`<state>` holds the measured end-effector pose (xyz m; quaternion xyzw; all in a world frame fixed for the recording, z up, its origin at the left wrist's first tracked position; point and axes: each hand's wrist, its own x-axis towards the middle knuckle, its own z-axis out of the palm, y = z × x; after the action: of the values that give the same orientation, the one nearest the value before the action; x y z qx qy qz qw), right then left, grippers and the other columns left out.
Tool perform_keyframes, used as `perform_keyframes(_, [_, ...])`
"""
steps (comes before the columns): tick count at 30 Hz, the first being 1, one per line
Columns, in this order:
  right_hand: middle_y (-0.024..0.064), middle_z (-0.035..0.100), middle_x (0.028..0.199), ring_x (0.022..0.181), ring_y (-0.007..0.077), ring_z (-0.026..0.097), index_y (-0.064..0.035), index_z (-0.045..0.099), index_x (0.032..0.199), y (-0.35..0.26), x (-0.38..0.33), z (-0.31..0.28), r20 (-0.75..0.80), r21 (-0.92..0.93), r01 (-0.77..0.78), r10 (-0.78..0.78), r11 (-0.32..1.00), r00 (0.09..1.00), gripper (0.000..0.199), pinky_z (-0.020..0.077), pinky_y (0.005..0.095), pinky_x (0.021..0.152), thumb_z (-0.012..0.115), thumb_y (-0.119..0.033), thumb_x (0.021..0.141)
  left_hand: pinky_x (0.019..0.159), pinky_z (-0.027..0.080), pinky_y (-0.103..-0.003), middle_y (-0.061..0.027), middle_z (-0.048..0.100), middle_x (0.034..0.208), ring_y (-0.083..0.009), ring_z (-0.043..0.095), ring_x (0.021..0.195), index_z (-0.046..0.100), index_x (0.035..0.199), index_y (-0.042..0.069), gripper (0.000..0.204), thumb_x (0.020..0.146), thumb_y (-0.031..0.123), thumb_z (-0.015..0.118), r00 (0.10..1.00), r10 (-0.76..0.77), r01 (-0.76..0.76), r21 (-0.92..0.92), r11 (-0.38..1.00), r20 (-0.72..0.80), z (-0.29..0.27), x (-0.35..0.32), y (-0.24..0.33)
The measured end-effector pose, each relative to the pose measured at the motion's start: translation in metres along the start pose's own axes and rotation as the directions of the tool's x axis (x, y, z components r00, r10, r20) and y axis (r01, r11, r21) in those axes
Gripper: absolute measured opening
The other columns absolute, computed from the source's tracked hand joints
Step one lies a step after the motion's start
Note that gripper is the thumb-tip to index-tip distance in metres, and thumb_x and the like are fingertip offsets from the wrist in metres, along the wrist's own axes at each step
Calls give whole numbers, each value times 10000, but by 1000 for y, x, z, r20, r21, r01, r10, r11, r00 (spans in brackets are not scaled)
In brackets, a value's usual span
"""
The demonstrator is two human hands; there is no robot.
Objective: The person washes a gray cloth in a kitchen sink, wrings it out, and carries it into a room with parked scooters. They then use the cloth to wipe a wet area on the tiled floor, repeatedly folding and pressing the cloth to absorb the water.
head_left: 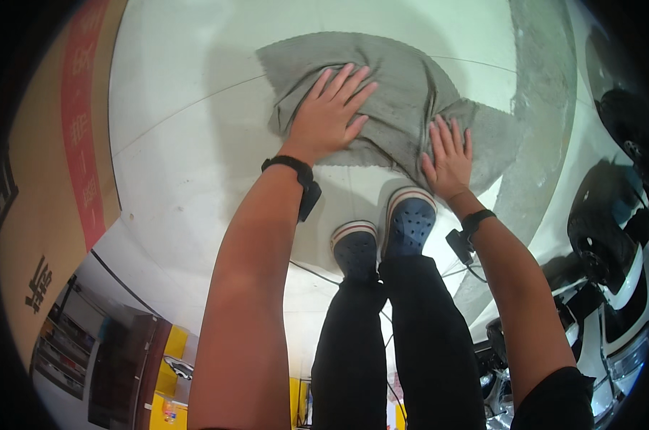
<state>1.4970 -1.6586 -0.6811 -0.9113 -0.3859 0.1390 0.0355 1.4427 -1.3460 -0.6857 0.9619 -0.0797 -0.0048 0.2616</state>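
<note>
A grey cloth (392,68) lies spread and wrinkled on the pale tiled floor, just ahead of my feet. My left hand (329,115) rests flat on its left part, fingers spread. Toward the cloth's right side, my right hand (450,156) presses down with its fingers stretched out. A fold runs through the fabric between the two hands. Neither hand grips anything. Both wrists carry black straps with small dark devices.
My dark clogs (410,218) stand close to the cloth's near edge. To the left rises a large cardboard box (41,143) with red tape. Black-wheeled vehicles (604,236) line the right side. A grey floor strip (543,129) runs beside them, and thin cables trail near my legs.
</note>
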Motion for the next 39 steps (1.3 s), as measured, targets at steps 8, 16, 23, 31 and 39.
perform_keyframes(8, [-14, 408, 1585, 1488, 253, 319, -239, 462, 1503, -107, 150, 6, -271, 25, 258, -242, 966, 932, 545, 180, 523, 1222, 489, -403, 985, 1219, 181, -541, -182, 324, 1605, -397, 286, 1473, 418, 1521, 127, 562, 994, 303, 504, 821, -467, 553, 250, 795, -329, -61, -86, -113])
perform_keyframes(16, [-37, 402, 1587, 1498, 223, 300, -279, 464, 1501, -256, 173, 28, -210, 28, 587, -570, 809, 795, 512, 179, 496, 1232, 451, -402, 1004, 1193, 214, -549, -171, 340, 1600, -410, 296, 1470, 405, 1537, 189, 544, 1018, 327, 494, 549, -690, 833, 249, 493, -471, -24, -308, -83])
perform_keyframes(23, [-80, 379, 1597, 1515, 192, 266, -273, 473, 1488, -260, 97, 42, -122, 133, 833, -825, 537, 552, 493, 148, 465, 1266, 413, -377, 1010, 1151, 211, -660, -223, 168, 1658, -462, 197, 1502, 193, 1615, 152, 616, 1076, 406, 351, -33, -900, 993, 85, -77, -435, 68, -344, 72])
perform_keyframes(31, [-110, 340, 1621, 1522, 166, 252, -303, 420, 1531, -100, 87, 9, -4, -15, 870, -870, 493, 493, 517, 143, 448, 1274, 402, -361, 1018, 1126, 48, -749, -379, -32, 1616, -606, -11, 1476, 102, 1594, -8, 795, 1034, 474, 395, 47, -972, 999, 18, 44, -231, 82, -219, 118])
perform_keyframes(39, [-51, 367, 1612, 1504, 220, 300, -300, 419, 1529, 40, 16, -5, -118, -167, 460, -481, 872, 869, 513, 213, 482, 1231, 481, -333, 1020, 1150, 47, -718, -316, 114, 1638, -541, 67, 1503, 273, 1591, 90, 739, 993, 464, 497, 752, -624, 659, 241, 712, -211, 98, -143, 159])
